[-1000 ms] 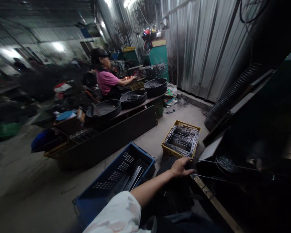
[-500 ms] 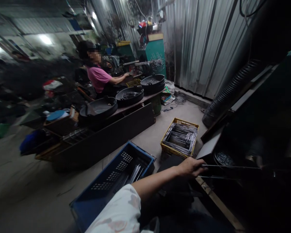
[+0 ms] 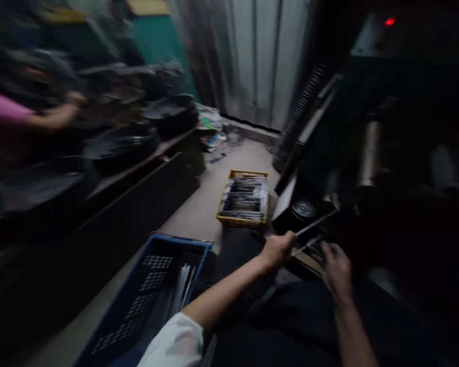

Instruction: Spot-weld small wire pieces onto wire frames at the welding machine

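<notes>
My left hand (image 3: 277, 250) is closed on a thin metal rod (image 3: 315, 223), which slants up to the right toward the dark machine. A second bright length of rod (image 3: 306, 246) runs below it; whether the two are one bent piece I cannot tell. My right hand (image 3: 336, 270) is close to the end of that lower length, its fingers blurred against the dark. Left of my knees stands a blue perforated crate (image 3: 153, 237) with several metal rods (image 3: 182, 288) in it. Ahead on the floor sits a yellow crate (image 3: 239, 222) filled with bent wire pieces (image 3: 245, 192).
On the right is a dark machine with a red light (image 3: 389, 21) and a metal cylinder (image 3: 369, 153). A round container (image 3: 304, 209) of small shiny parts stands near my hands. At left, a co-worker's arm (image 3: 53, 120) reaches over a bench with black round pans (image 3: 172, 114).
My view has swung right and down. My right hand has come into sight from the dark. The rod in my left hand now tilts upward, where before it lay nearly level.
</notes>
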Available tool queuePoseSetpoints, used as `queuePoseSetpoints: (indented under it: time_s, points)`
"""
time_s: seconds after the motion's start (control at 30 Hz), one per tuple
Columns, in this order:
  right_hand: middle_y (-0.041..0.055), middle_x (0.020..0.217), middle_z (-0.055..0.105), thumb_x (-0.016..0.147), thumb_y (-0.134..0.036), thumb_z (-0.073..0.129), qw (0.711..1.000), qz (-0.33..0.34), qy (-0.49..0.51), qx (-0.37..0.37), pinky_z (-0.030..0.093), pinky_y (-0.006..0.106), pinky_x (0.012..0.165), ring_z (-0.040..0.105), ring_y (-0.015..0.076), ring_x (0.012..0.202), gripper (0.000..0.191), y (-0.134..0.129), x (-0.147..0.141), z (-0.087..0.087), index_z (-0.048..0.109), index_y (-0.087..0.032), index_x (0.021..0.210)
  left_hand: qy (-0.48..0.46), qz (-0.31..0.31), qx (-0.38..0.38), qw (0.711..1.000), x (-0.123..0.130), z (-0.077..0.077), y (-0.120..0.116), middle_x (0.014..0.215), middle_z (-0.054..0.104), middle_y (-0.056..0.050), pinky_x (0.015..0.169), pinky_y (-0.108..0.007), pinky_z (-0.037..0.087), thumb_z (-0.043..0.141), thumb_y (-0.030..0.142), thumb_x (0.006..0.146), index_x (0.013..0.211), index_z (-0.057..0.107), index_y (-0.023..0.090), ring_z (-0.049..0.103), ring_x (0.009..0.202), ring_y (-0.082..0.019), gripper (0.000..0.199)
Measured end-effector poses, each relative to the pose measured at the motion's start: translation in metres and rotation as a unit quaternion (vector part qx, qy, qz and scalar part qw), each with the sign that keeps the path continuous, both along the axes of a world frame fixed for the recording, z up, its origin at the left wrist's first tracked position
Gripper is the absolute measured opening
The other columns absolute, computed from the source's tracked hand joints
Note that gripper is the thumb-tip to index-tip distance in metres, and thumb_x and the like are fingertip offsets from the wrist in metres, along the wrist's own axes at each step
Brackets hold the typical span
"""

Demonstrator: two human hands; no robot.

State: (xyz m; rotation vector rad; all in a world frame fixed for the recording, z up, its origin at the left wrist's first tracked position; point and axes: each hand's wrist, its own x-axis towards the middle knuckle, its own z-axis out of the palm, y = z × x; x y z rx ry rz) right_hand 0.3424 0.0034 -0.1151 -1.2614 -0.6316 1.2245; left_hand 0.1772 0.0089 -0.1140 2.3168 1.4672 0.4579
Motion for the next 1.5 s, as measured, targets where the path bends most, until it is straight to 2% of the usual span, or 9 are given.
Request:
queuePoseSetpoints:
  time_s: [0.07, 0.17, 0.3, 0.57, 1.07, 1.5]
  points:
    - [0.0021, 0.075, 0.069, 0.062, -0.05, 0.085, 0.999, -0.012, 0.034, -0.001, 0.056, 0.025, 0.052, 0.069, 0.0189, 0.064, 0.045, 0.002, 0.005, 0.001, 0.058, -0.018, 0.08, -0.013, -0.006, 0.006, 1.0, 0.011, -0.003, 0.007, 0.071, 0.067, -0.007, 0.052, -0.026, 0.039, 0.038, 0.02, 0.092, 0.096, 0.05, 0.018, 0.065, 0.062, -0.022, 0.013]
    - [0.0016, 0.075, 0.069, 0.063, -0.046, 0.086, 0.995, -0.032, 0.089, 0.028, 0.057, 0.024, 0.053, 0.07, 0.019, 0.067, 0.045, 0.015, 0.003, 0.005, 0.054, -0.019, 0.079, -0.023, -0.018, 0.022, 0.999, 0.026, -0.007, 0.017, 0.067, 0.067, -0.007, 0.05, -0.026, 0.038, 0.031, 0.017, 0.094, 0.092, 0.05, 0.019, 0.065, 0.059, -0.022, 0.02]
    - [0.0012, 0.076, 0.069, 0.069, -0.044, 0.082, 0.993, -0.06, 0.093, 0.048, 0.057, 0.024, 0.055, 0.07, 0.0178, 0.067, 0.041, 0.023, 0.003, 0.008, 0.052, -0.019, 0.081, -0.019, -0.016, 0.053, 0.998, 0.039, -0.012, 0.024, 0.068, 0.068, -0.007, 0.049, -0.026, 0.037, 0.033, 0.016, 0.094, 0.088, 0.051, 0.019, 0.065, 0.058, -0.022, 0.02]
    - [-0.0033, 0.068, 0.064, 0.067, -0.046, 0.081, 0.994, -0.075, 0.076, 0.038, 0.055, 0.024, 0.052, 0.067, 0.0154, 0.06, 0.041, 0.032, 0.017, 0.0, 0.051, -0.019, 0.077, -0.007, -0.032, 0.089, 0.995, 0.056, -0.019, 0.032, 0.066, 0.068, -0.003, 0.048, -0.025, 0.037, 0.038, 0.011, 0.091, 0.088, 0.051, 0.018, 0.067, 0.059, -0.019, 0.016]
    - [-0.003, 0.07, 0.063, 0.074, -0.045, 0.076, 0.992, -0.104, 0.028, 0.071, 0.055, 0.024, 0.054, 0.066, 0.0146, 0.06, 0.035, 0.055, 0.025, 0.002, 0.052, -0.019, 0.081, -0.023, -0.044, 0.155, 0.987, 0.067, -0.013, 0.059, 0.065, 0.066, -0.002, 0.046, -0.025, 0.037, 0.037, 0.006, 0.088, 0.087, 0.051, 0.018, 0.066, 0.058, -0.017, 0.019]
    - [-0.0041, 0.071, 0.061, 0.074, -0.043, 0.076, 0.991, -0.111, 0.013, 0.08, 0.053, 0.021, 0.053, 0.064, 0.013, 0.061, 0.033, 0.068, 0.025, 0.007, 0.055, -0.019, 0.083, -0.03, -0.035, 0.161, 0.986, 0.067, -0.007, 0.068, 0.066, 0.066, -0.002, 0.047, -0.025, 0.038, 0.042, 0.009, 0.088, 0.085, 0.052, 0.018, 0.066, 0.059, -0.017, 0.014]
